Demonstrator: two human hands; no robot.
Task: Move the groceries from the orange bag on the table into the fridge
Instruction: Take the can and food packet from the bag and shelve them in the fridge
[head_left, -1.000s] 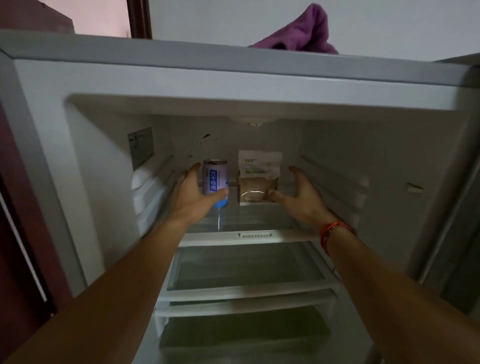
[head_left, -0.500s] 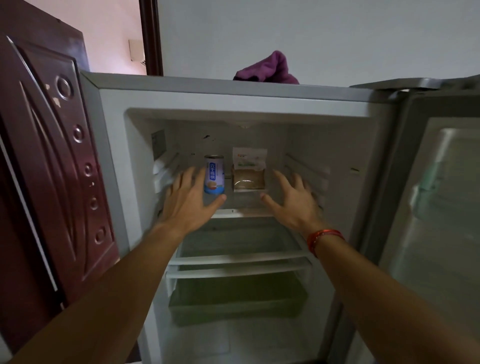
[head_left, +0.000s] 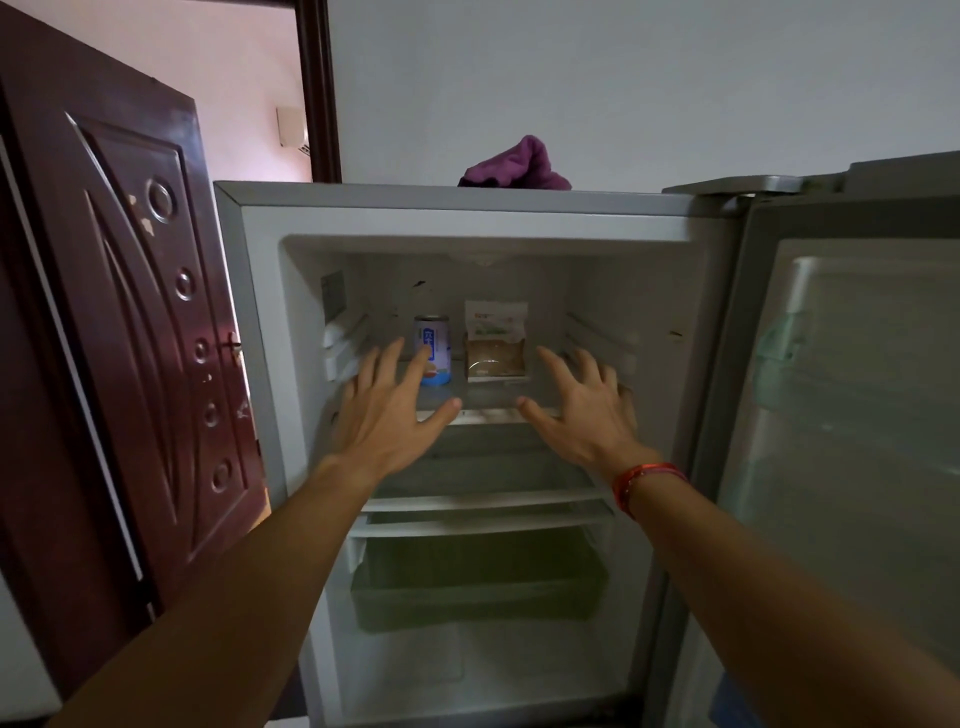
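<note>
Pale grey wall filling the background, with one dark red panelled door (head_left: 130, 338) hanging open at the far left. Beside it, looking into one grey fridge (head_left: 467, 200) standing open, one purple cloth (head_left: 519, 166) lying bunched on its top. Inside, counting two groceries, both standing upright toward the back of the top shelf (head_left: 488, 415), just beside each other and apart. Reaching in from the left, one left hand (head_left: 389, 421) hovering with fingers straight and spread, gripping nothing, its index finger crossing in front of one can (head_left: 439, 338), this showing a blue and white label under a silver rim. To its right, one packet (head_left: 496, 338) showing a white printed upper half and brown grains filling the clear lower half. Further right, one right hand (head_left: 582, 415) hovering with fingers spread, holding nothing, one red bracelet (head_left: 644, 486) circling its wrist. Below, two more shelves (head_left: 483, 501) and one drawer (head_left: 478, 592) sitting in shadow. At the far right, one fridge door (head_left: 857, 415) standing wide open.
</note>
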